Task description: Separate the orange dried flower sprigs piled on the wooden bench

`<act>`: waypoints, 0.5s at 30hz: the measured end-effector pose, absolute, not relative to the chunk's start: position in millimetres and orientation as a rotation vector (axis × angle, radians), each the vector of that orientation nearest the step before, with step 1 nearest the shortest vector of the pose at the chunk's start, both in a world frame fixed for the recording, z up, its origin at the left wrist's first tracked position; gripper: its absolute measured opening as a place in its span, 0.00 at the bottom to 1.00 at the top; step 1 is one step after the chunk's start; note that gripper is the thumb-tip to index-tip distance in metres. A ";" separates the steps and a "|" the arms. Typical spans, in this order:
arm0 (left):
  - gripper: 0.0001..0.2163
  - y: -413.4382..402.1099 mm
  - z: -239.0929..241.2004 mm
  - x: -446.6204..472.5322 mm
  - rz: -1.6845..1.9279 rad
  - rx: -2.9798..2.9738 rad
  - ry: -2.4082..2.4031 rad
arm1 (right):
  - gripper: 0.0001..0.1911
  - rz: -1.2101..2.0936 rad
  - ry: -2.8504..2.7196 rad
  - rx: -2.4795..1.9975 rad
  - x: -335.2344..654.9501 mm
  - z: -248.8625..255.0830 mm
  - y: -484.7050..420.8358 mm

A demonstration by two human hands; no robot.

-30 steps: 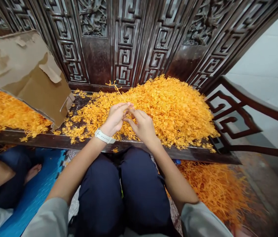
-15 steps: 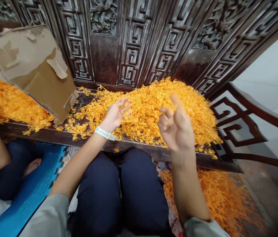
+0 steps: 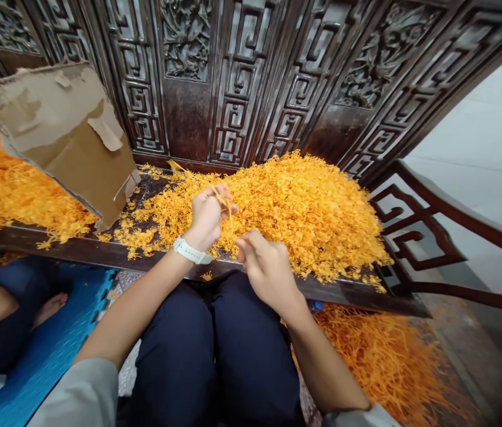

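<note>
Your left hand (image 3: 206, 214) is shut in a loose fist at the near edge of the big orange pile (image 3: 317, 207). It pinches a few thin orange strands (image 3: 225, 204) between thumb and fingers. These strands poke out on the thumb side and hang down, their long way running from your left hand toward your right hand (image 3: 269, 270).

Your right hand is lower and closer to your body, just right of the left one. The two hands are near each other but not touching. Its fingers are curled in, and its thumb rests on a fingertip. You cannot tell if a strand is caught in that pinch. The held strands sit up and to the left of it.

The pile lies on the dark wooden desk (image 3: 99, 254), spreading away to the right of both hands. A torn piece of cardboard (image 3: 68, 139) leans on the desk to the left, with a second orange heap (image 3: 10, 184) behind it. More orange bits (image 3: 380, 356) lie on the floor below. Another person's foot (image 3: 50, 305) rests on a blue mat (image 3: 50, 350) at your left.
</note>
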State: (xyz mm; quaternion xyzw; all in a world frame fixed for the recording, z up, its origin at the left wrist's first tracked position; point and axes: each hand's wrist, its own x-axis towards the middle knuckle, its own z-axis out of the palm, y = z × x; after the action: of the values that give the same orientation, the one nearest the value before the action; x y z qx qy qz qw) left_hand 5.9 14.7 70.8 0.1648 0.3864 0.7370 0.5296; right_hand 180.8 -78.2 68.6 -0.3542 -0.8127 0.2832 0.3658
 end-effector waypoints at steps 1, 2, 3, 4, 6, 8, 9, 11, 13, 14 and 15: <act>0.11 18.3 70.6 -1.1 1.830 0.351 0.930 | 0.15 0.806 -2.116 -0.859 186.6 77.8 -93.3; 0.11 21.6 70.2 -8.6 1.884 0.298 0.942 | 0.13 0.873 -2.160 -0.758 192.8 86.0 -104.8; 0.10 24.1 69.5 -15.5 1.908 0.247 0.958 | 0.11 0.956 -2.223 -0.603 198.8 92.7 -110.5; 0.09 25.4 68.7 -21.1 1.900 0.218 0.971 | 0.09 1.033 -2.270 -0.436 204.2 97.3 -109.0; 0.05 24.1 67.5 -26.5 1.831 0.254 0.972 | 0.14 1.138 -2.248 -0.264 212.3 99.3 -84.3; 0.01 19.1 68.2 -24.8 1.779 0.324 0.956 | 0.29 0.935 -2.024 -0.621 216.4 93.0 -41.6; 0.01 16.0 69.5 -22.3 1.766 0.352 0.952 | 0.33 0.717 -1.947 -0.875 216.8 88.1 -20.3; 0.03 10.5 73.2 -16.3 1.749 0.383 0.952 | 0.47 0.307 -1.891 -1.238 213.3 78.2 9.3; 0.05 7.4 76.4 -10.4 1.728 0.398 0.942 | 0.54 0.047 -1.972 -1.337 203.5 70.8 14.9; 0.06 6.9 77.2 -7.7 1.717 0.405 0.932 | 0.54 -0.028 -2.057 -1.297 196.8 67.9 10.1; 0.05 7.0 77.3 -4.9 1.712 0.407 0.924 | 0.53 -0.079 -2.164 -1.223 189.5 65.4 2.9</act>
State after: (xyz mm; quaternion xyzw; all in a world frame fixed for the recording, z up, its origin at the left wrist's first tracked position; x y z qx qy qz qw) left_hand -4.9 7.0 77.3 0.1718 0.3896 0.7218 0.5456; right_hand 189.5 2.9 65.4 -0.4658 -0.8239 -0.0301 0.3215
